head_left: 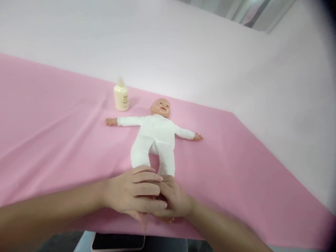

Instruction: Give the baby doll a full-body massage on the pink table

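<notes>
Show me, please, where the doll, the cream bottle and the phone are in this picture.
doll [156, 134]: head view, on the chest of its white suit.
cream bottle [121, 98]: head view, on the middle of its body.
phone [118, 242]: head view, on its dark screen.

doll [154, 134] on cloth [52, 140] — bottle [121, 95] behind its arm, phone [118, 241] at near edge

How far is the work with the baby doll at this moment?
Done: the baby doll lies face up on the pink sheet, dressed in white. In hand: the left hand overlaps the right hand at its feet. Left: the lotion bottle stands untouched beside its arm.
</notes>
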{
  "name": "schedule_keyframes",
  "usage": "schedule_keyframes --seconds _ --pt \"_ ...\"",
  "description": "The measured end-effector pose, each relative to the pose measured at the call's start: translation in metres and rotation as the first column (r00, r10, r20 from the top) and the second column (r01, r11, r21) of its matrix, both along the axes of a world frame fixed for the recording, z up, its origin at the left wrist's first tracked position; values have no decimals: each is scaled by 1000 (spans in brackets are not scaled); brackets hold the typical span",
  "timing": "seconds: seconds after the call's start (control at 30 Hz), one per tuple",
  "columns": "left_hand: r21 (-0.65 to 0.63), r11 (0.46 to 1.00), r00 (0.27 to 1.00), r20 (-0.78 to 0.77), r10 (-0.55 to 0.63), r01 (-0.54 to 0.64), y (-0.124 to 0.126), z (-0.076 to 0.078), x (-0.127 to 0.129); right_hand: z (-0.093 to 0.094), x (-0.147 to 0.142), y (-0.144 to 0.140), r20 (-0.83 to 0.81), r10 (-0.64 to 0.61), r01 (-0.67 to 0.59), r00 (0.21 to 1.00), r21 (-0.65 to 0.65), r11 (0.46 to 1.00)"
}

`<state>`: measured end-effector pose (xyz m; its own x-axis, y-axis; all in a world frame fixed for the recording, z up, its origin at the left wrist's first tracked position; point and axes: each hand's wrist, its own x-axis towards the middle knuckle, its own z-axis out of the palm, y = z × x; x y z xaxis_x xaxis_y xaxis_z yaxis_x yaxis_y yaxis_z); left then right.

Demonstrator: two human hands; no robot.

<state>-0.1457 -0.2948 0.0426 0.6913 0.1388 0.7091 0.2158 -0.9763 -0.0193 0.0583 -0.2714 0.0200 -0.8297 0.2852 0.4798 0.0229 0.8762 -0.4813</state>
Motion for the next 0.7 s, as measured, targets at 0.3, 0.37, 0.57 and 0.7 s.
schedule_keyframes --seconds 0.3,0.37,0.57,0.7 --pt "-32 999 1000 20 -13 14 -1 -3 7 -9 1 0 -81 -34 29 996 -65 997" --pt "-52 998 999 26 30 -28 -1 -5 7 -7 1 -1 -86 -13 5 996 -83 997" --pt "-171 980 994 29 109 -103 1 -10 4 6 0 -6 -194 -163 134 967 -157 978" --pt "-219 969 992 28 123 -114 2 -10 3 8 1 -5 -193 -228 191 954 -193 962"
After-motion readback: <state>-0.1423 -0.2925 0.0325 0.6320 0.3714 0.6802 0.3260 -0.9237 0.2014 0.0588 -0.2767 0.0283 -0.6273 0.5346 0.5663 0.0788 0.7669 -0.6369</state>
